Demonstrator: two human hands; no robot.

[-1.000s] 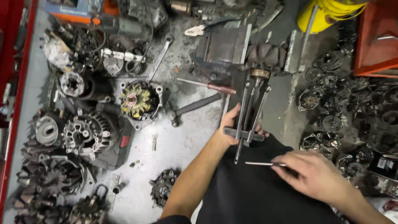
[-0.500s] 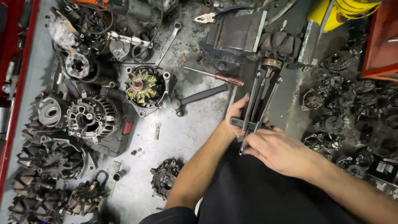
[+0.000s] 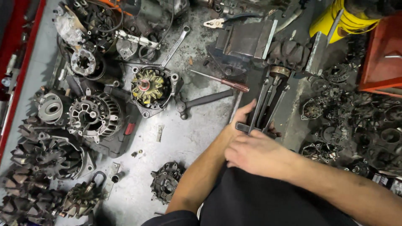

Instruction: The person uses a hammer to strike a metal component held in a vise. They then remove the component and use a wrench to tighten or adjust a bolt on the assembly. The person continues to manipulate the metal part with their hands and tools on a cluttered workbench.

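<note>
A dark metal puller with long arms reaches from the near edge of the bench to a rotor shaft clamped in a grey vise. My left hand grips the puller's crossbar from the left, thumb up along its arms. My right hand lies across my left wrist, and its fingers are closed over the near end of the puller. What sits under that palm is hidden.
A red-handled screwdriver, a spanner and an open alternator housing with yellow windings lie left of the puller. Several alternators and rotors crowd the left side of the bench. More dark parts are piled at the right, beside a red box.
My right hand, which held a thin metal rod out to the right, has moved left onto the puller's near end. The rod is no longer visible. The view has shifted down slightly.
</note>
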